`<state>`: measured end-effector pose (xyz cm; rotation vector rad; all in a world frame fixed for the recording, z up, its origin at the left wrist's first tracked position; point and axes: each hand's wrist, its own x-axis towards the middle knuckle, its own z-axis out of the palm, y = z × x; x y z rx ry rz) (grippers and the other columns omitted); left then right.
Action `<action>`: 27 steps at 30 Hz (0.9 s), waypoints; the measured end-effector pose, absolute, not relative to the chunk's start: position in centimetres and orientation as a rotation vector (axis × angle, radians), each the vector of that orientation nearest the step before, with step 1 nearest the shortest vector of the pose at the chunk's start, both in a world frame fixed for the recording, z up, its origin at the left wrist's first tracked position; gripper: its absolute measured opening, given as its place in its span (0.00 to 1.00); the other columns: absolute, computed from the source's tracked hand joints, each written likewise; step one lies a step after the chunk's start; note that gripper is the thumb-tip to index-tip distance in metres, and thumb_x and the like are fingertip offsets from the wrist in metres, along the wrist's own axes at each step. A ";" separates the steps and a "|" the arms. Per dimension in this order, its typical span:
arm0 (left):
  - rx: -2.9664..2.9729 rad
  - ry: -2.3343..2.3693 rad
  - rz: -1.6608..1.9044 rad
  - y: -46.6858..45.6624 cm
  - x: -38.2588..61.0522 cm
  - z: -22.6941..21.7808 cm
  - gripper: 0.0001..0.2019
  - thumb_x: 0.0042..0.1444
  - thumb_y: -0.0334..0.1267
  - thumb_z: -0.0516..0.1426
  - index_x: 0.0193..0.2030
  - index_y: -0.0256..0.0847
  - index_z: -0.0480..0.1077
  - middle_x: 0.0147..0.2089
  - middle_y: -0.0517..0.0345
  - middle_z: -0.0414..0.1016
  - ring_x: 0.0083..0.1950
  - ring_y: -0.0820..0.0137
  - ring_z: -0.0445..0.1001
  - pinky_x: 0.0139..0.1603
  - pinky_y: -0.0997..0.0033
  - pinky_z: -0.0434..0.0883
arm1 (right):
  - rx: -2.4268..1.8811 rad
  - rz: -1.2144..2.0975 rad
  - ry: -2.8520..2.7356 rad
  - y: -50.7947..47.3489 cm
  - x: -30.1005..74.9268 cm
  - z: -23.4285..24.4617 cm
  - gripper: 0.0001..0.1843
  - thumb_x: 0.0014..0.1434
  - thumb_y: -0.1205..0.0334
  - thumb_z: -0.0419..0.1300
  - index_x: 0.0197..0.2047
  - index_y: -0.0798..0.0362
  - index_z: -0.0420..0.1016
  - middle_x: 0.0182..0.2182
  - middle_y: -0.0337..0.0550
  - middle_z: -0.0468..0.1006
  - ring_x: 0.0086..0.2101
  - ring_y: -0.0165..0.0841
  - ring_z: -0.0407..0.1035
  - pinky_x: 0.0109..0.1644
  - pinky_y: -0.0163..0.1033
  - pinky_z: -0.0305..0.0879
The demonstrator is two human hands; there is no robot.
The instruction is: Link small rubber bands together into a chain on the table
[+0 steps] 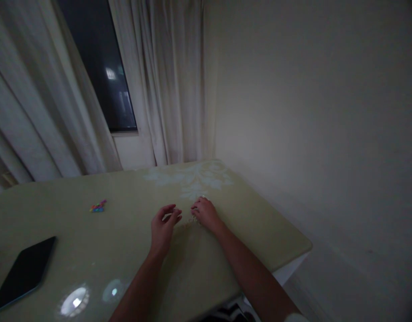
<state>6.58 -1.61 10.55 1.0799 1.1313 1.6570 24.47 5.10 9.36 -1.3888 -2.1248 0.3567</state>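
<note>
My left hand [163, 227] is just above the table, its thumb and fingers curled together in a pinch. Something small and pale may sit at those fingertips, but it is too small to name. Opposite it, my right hand [206, 213] bends its fingers down close to the tabletop. What its fingertips hold, if anything, is hidden. Several small pale pieces [186, 223] lie on the table between and just below the two hands, their shape blurred.
A pale green table [125, 241] carries a white leaf pattern at its far end. Small colourful pieces [98, 206] form a cluster on the left. A dark flat tablet [27, 271] lies at the near left. Curtains [172, 80] and a wall [309, 112] border the table.
</note>
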 end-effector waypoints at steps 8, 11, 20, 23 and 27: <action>1.035 1.128 1.673 -1.5 6.7 10.3 0.25 0.47 0.52 0.71 0.46 0.37 0.78 0.44 0.50 0.81 0.47 0.54 0.85 0.49 0.51 0.84 | -1.465 0.294 -2.119 5.6 25.5 8.9 0.04 0.65 0.66 0.68 0.42 0.53 0.87 0.43 0.51 0.80 0.48 0.41 0.72 0.54 0.41 0.64; 1.053 1.150 1.666 -1.5 6.5 10.3 0.24 0.47 0.53 0.71 0.45 0.37 0.79 0.42 0.49 0.82 0.47 0.54 0.86 0.50 0.50 0.84 | -1.469 0.301 -2.116 5.6 25.6 8.8 0.06 0.61 0.60 0.72 0.40 0.54 0.87 0.42 0.52 0.80 0.46 0.41 0.72 0.52 0.41 0.65; 1.085 1.200 1.689 -1.6 6.3 10.8 0.24 0.48 0.54 0.70 0.45 0.38 0.80 0.41 0.50 0.84 0.42 0.58 0.86 0.46 0.55 0.84 | -1.465 0.290 -2.135 5.8 24.7 9.1 0.05 0.61 0.62 0.72 0.39 0.54 0.85 0.43 0.49 0.79 0.47 0.38 0.73 0.53 0.38 0.65; 1.074 1.221 1.697 -1.6 6.3 10.7 0.24 0.48 0.54 0.70 0.44 0.38 0.80 0.39 0.51 0.83 0.37 0.59 0.85 0.40 0.57 0.84 | -1.472 0.264 -2.159 5.7 24.6 9.2 0.05 0.59 0.63 0.72 0.35 0.55 0.84 0.41 0.50 0.79 0.46 0.40 0.72 0.52 0.40 0.65; 1.104 1.247 1.679 -1.4 5.9 10.6 0.23 0.49 0.52 0.70 0.46 0.38 0.81 0.38 0.50 0.85 0.44 0.56 0.86 0.50 0.54 0.81 | -1.470 0.234 -2.171 5.4 24.5 9.0 0.06 0.59 0.63 0.71 0.31 0.55 0.81 0.41 0.52 0.78 0.47 0.43 0.70 0.53 0.42 0.64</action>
